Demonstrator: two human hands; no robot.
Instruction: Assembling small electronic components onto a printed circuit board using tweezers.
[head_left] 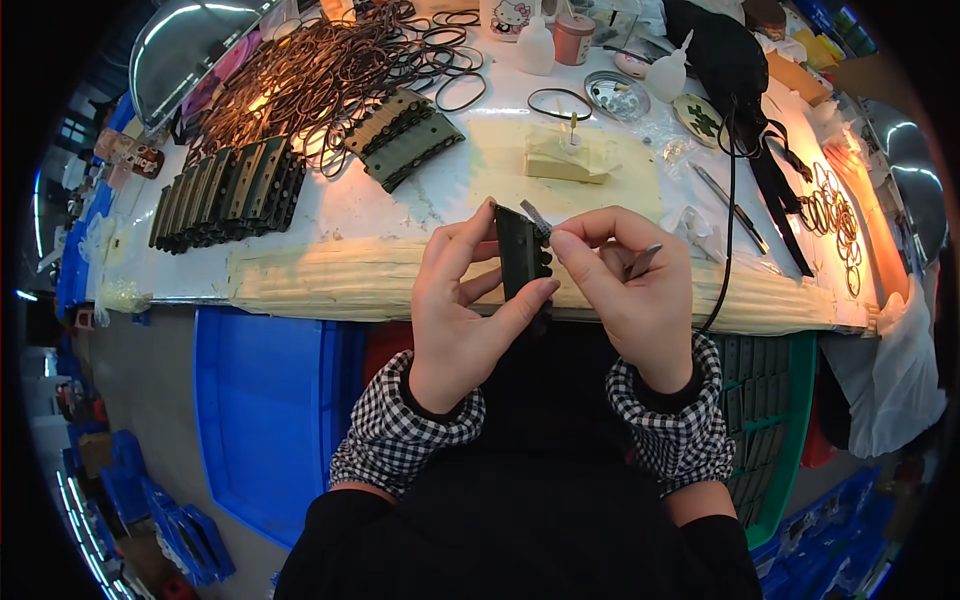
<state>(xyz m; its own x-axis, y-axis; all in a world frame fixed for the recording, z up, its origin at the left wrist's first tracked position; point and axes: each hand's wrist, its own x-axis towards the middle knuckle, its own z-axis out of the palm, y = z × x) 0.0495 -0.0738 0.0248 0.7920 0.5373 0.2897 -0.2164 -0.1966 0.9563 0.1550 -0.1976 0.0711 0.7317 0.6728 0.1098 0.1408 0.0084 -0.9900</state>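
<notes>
Above the table's padded front edge, my left hand (450, 305) grips a dark green rectangular piece (514, 252) between thumb and fingers. The piece stands upright, with small black knobs along its right edge. My right hand (640, 300) is closed on a slim grey metal tool (536, 214), pinched between thumb and forefinger. The tool's rough-looking tip lies at the upper right of the green piece; whether they touch, I cannot tell. A shiny metal end shows behind the right fingers, but the part between is hidden.
Similar green pieces (230, 195) stand at left, and more pieces (405, 140) lie nearer the middle. Behind them spreads a heap of dark loops (290, 85). A taped block (566, 162), a metal dish (615, 95) and white squeeze bottles (668, 75) sit beyond my hands. Below are blue (205, 420) and green (803, 400) crates.
</notes>
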